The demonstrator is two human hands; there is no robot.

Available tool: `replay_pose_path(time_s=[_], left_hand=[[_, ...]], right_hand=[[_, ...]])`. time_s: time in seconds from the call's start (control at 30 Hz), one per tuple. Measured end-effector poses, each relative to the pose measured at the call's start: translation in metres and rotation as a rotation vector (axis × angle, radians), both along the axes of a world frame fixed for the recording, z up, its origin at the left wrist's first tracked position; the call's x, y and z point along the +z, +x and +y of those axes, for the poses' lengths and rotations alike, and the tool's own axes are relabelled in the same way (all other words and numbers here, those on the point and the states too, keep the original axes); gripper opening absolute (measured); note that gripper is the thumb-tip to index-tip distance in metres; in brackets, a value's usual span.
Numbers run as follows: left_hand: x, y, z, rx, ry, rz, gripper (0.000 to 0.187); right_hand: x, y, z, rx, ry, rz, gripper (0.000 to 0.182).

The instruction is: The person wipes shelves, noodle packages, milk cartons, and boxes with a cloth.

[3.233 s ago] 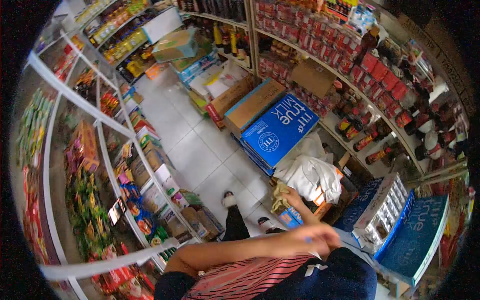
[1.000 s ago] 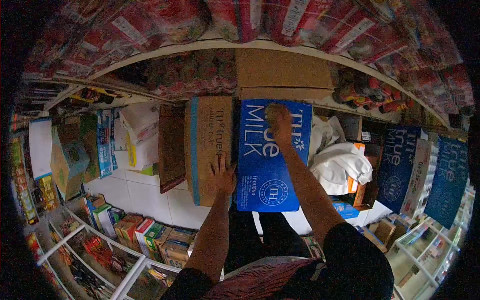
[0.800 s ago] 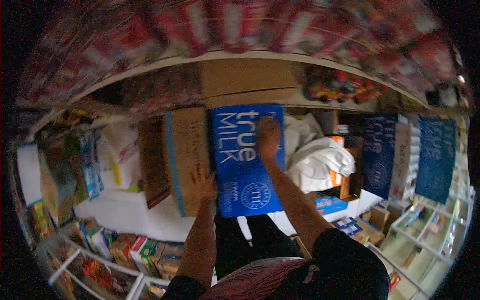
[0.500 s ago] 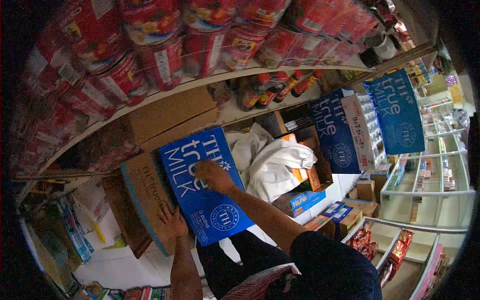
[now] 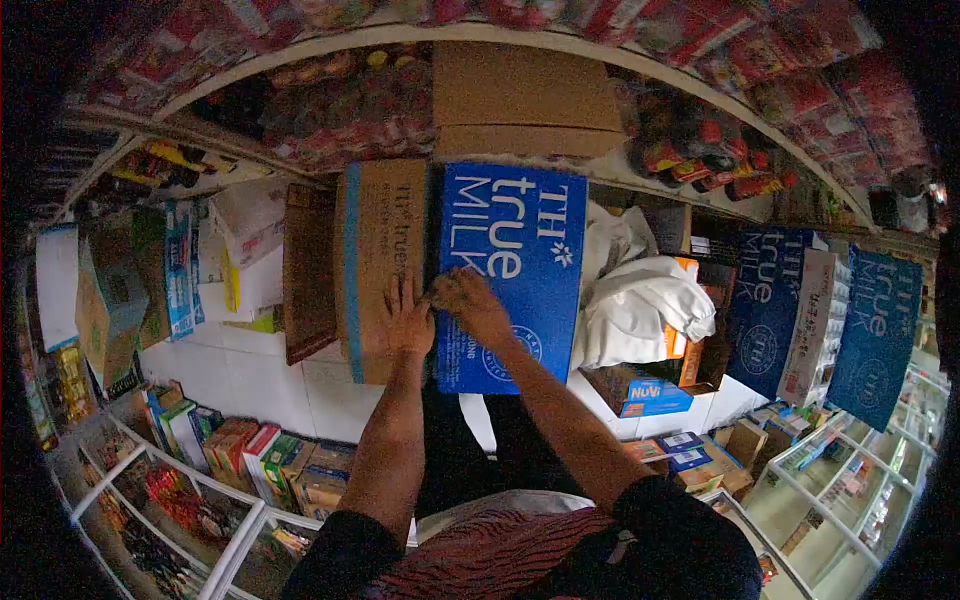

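Observation:
A blue milk carton panel [image 5: 545, 325] printed "TH true MILK" lies in front of me. Beside it on the left is a brown cardboard panel [image 5: 375, 250] with a blue strip, a dark gap running between the two. My left hand [image 5: 408, 322] rests flat on the brown panel's right side, fingers stretched out. My right hand [image 5: 472, 308] is at the blue panel's left edge, close to the left fingertips. Its fingers are curled, and anything between them is hidden.
White cloth or bags [image 5: 645, 315] lie in an open box to the right. More blue milk cartons [image 5: 775, 310] stand beyond. A brown box [image 5: 525, 95] sits on the shelf ahead. Glass display cases [image 5: 240, 540] are at the lower left, with white floor tiles [image 5: 270, 390] nearby.
My view has turned, so the cartons now appear more upright and further right. My right hand has moved from the blue panel's middle to its left edge, near my left hand.

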State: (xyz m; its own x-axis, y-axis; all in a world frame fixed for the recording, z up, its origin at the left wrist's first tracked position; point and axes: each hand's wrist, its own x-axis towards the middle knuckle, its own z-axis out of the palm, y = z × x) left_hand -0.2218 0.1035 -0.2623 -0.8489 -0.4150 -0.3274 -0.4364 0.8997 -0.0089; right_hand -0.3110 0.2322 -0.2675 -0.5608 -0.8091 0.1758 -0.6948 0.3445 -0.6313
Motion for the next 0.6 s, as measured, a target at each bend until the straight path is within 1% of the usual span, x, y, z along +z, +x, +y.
replay_pose_path(time_s=[0.03, 0.07, 0.1, 0.17, 0.2, 0.23, 0.3, 0.33, 0.4, 0.47, 0.5, 0.57, 0.6], left_hand=[[-0.002, 0.003, 0.0, -0.006, 0.04, 0.124, 0.035], [-0.004, 0.005, 0.001, -0.008, 0.084, 0.248, 0.032], [-0.005, 0.004, 0.001, 0.007, 0.096, 0.232, 0.032], [-0.004, 0.005, -0.001, -0.016, 0.106, 0.225, 0.027], [-0.004, 0.007, 0.0, -0.008, 0.111, 0.21, 0.027], [-0.003, 0.005, 0.0, -0.016, 0.11, 0.204, 0.026], [-0.008, 0.005, -0.003, -0.024, 0.097, 0.206, 0.025], [-0.016, 0.006, -0.002, -0.014, 0.079, 0.245, 0.024], [-0.019, 0.007, 0.0, -0.003, 0.066, 0.28, 0.023], [-0.011, 0.006, 0.0, 0.005, 0.104, 0.257, 0.023], [-0.009, 0.006, -0.001, 0.008, 0.107, 0.251, 0.023], [-0.006, 0.006, -0.002, -0.009, 0.12, 0.258, 0.026], [-0.007, 0.006, -0.002, -0.002, 0.126, 0.256, 0.026]], right_hand=[[0.029, -0.018, 0.009, -0.123, 0.037, -0.311, 0.037], [0.03, -0.034, 0.022, -0.297, 0.038, -0.418, 0.037], [0.03, -0.05, 0.036, -0.477, 0.018, -0.524, 0.037], [0.003, -0.052, 0.058, -0.851, 0.025, -0.117, 0.039], [0.001, -0.051, 0.061, -0.976, 0.077, 0.205, 0.041], [-0.001, -0.044, 0.058, -0.972, 0.08, 0.196, 0.041], [-0.006, -0.035, 0.038, -0.942, 0.045, 0.052, 0.048], [-0.007, -0.021, 0.024, -0.743, 0.13, 0.142, 0.054], [-0.011, 0.019, 0.008, -0.415, 0.225, 0.011, 0.053], [-0.005, 0.059, 0.01, -0.112, 0.169, 0.061, 0.056], [0.003, 0.069, 0.018, -0.11, 0.172, 0.056, 0.056], [0.017, 0.074, 0.046, 0.187, 0.374, -0.041, 0.057], [0.009, 0.075, 0.065, 0.138, 0.418, -0.099, 0.057]])
